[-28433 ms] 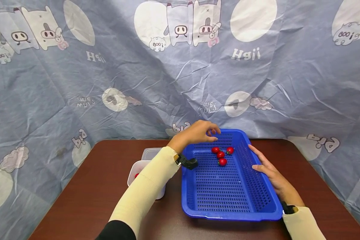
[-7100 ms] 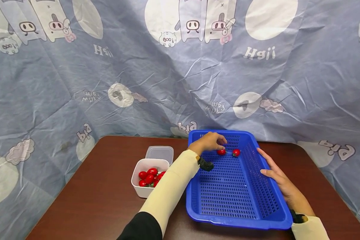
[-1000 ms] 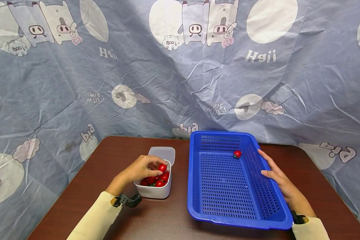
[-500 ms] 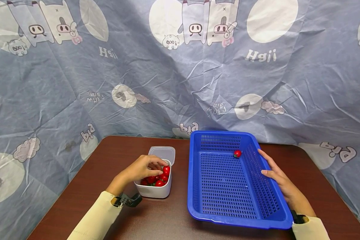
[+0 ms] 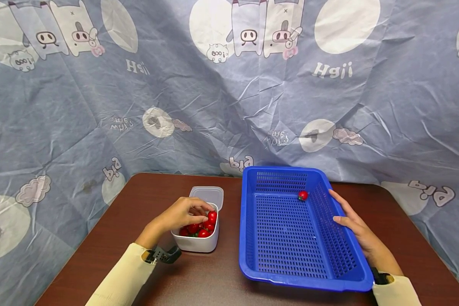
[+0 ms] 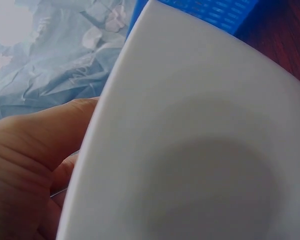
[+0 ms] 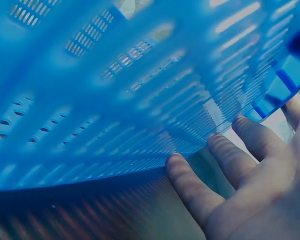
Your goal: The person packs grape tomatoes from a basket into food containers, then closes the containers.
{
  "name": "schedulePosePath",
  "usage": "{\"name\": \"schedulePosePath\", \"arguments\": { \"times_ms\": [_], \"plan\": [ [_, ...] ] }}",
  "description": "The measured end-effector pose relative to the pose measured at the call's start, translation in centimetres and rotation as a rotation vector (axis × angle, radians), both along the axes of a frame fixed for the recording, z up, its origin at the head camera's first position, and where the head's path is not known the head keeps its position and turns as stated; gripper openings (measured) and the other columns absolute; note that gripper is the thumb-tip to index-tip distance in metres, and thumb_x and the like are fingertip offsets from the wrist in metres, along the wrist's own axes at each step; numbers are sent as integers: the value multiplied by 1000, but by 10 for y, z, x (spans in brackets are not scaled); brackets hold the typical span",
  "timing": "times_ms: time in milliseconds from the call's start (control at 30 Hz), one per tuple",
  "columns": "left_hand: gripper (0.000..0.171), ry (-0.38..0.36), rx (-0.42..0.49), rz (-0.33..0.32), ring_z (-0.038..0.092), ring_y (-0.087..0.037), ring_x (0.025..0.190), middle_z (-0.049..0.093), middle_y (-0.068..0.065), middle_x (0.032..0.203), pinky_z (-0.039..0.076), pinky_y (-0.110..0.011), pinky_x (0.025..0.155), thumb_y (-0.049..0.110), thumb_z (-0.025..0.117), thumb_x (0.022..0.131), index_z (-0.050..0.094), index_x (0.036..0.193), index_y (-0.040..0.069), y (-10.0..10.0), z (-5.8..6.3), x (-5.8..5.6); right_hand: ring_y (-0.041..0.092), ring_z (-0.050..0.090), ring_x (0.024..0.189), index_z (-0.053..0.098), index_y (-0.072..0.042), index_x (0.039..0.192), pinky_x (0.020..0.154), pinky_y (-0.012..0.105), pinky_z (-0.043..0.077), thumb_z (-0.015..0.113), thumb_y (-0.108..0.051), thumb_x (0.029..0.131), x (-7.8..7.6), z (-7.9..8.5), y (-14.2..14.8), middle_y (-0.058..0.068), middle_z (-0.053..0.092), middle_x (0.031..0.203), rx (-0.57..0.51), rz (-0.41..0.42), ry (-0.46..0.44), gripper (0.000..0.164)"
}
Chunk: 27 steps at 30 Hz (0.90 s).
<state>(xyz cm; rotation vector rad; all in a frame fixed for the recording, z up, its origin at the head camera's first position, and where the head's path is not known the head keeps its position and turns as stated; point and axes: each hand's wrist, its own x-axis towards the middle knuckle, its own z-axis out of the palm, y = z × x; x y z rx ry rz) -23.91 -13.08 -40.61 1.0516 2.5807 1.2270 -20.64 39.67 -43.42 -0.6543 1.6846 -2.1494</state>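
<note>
My left hand [image 5: 181,211] hovers at the mouth of a white plastic container [image 5: 197,245], fingers loosely bent. Just past its fingertips lies a red cherry tomato [image 5: 212,217], on top of several others in the container. In the left wrist view the container's wall [image 6: 190,100] fills most of the picture and hides the fingertips. At the right, my right hand [image 5: 361,236] holds the side rim of a blue perforated basket [image 5: 287,281], thumb over the rim and fingers [image 7: 232,157] against its outside. One cherry tomato [image 5: 303,195] sits in the basket's far right corner.
A translucent lid [image 5: 210,195] lies behind the container on the brown table [image 5: 137,229]. A grey-blue printed cloth [image 5: 214,106] hangs behind the table. Brown tabletop separates container and basket.
Seven seconds ago my left hand was in the basket, where two tomatoes showed. One second ago it pinched a tomato over the container; that tomato now lies inside, released. Right hand stays put.
</note>
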Motion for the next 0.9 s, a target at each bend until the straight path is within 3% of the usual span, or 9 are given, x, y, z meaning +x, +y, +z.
{"name": "schedulePosePath", "arguments": {
  "times_ms": [267, 533, 900],
  "plan": [
    [29, 52, 17, -42, 68, -14, 89, 70, -1, 105, 54, -35, 81, 12, 73, 86, 70, 115, 11, 1, 5, -3, 25, 47, 127, -1, -27, 156, 89, 58, 46, 31, -1, 101, 1, 0, -1, 13, 3, 155, 38, -34, -11, 69],
    [29, 75, 26, -38, 68, -20, 91, 70, -8, 106, 54, -37, 83, 10, 73, 86, 70, 114, 9, 3, 12, -7, 27, 48, 126, -1, -27, 156, 89, 59, 46, 30, 0, 101, 2, 0, -2, 13, 3, 154, 26, -29, -15, 69],
    [29, 130, 1, -65, 67, -13, 90, 68, -1, 109, 53, -30, 83, 7, 72, 86, 69, 115, 12, 25, 42, -15, 30, 49, 124, 1, -28, 156, 88, 60, 46, 32, -2, 101, 4, 2, -1, 15, 4, 153, 47, -48, -19, 68]
  ]
}}
